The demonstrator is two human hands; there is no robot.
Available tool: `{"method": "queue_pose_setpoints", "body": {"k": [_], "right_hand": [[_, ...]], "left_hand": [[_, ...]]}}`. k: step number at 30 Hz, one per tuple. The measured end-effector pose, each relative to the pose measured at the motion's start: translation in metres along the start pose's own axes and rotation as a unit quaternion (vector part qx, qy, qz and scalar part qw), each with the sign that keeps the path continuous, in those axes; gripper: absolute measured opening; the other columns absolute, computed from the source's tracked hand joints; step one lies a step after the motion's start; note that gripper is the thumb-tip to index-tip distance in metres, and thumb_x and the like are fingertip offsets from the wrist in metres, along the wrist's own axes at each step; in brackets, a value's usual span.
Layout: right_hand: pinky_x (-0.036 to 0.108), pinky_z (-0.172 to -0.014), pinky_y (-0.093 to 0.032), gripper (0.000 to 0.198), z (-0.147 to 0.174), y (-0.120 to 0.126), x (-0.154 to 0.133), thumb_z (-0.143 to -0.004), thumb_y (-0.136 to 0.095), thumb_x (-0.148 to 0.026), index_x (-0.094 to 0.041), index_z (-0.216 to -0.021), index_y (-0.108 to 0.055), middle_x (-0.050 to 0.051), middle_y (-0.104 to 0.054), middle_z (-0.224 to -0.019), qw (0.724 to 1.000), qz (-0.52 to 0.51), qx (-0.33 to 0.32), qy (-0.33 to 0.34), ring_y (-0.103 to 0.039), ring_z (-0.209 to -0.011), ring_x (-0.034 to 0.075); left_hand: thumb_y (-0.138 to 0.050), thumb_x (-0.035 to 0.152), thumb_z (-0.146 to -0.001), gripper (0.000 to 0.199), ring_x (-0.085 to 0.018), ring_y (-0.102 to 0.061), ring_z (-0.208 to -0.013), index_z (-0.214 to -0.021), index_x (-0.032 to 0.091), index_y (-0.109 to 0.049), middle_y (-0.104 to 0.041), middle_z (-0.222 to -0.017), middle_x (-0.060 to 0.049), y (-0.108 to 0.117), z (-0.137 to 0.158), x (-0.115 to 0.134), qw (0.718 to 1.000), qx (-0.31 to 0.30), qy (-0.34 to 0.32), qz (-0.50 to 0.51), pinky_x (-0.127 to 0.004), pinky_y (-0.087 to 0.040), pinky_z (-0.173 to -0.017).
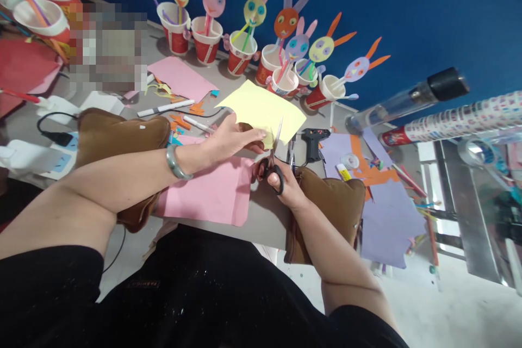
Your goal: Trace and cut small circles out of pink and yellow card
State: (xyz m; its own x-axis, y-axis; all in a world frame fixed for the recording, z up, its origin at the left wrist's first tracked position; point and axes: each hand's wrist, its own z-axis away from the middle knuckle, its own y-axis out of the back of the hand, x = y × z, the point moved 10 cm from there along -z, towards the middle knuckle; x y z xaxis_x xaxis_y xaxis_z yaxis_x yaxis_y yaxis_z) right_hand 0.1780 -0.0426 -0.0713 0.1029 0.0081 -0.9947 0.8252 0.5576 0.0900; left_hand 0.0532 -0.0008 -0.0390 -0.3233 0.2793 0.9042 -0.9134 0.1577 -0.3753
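My left hand (232, 140) pinches the lower edge of a yellow sheet of paper (261, 106), held up over the table. A pair of scissors (275, 166) with black handles is in my right hand (287, 187), fingers through the loops. The blades point up and meet the sheet's lower edge close to my left fingertips. Under my hands lies a pink sheet (207, 196) on the grey table. A black glue gun (314, 144) rests just right of the scissors.
Paper cups with rabbit figures (242, 51) line the blue wall. Brown cushions (122, 138) lie under both forearms. Purple sheets (387, 225) are at the right, near a long stack of cups (452, 119). Markers (165, 107) and orange scraps lie left; a power strip (61, 157) sits at far left.
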Motion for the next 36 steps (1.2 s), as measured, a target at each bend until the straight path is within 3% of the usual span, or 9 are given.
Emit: {"method": "queue_pose_setpoints", "body": {"k": [36], "right_hand": [[0.033,-0.064,-0.042,0.064,0.0012,0.0012,0.0051,-0.080,-0.067,-0.085,-0.023,-0.077,-0.055,0.000,-0.055,-0.072,1.000,-0.009,0.015,0.006,-0.052,-0.067,0.017]], "left_hand": [[-0.073,0.016,-0.086,0.013,-0.012,-0.071,-0.068,-0.096,0.009,-0.068,-0.075,-0.078,-0.006,-0.0004,-0.0003,-0.0030,1.000,-0.010,0.014,-0.006,-0.024,-0.061,-0.068]]}}
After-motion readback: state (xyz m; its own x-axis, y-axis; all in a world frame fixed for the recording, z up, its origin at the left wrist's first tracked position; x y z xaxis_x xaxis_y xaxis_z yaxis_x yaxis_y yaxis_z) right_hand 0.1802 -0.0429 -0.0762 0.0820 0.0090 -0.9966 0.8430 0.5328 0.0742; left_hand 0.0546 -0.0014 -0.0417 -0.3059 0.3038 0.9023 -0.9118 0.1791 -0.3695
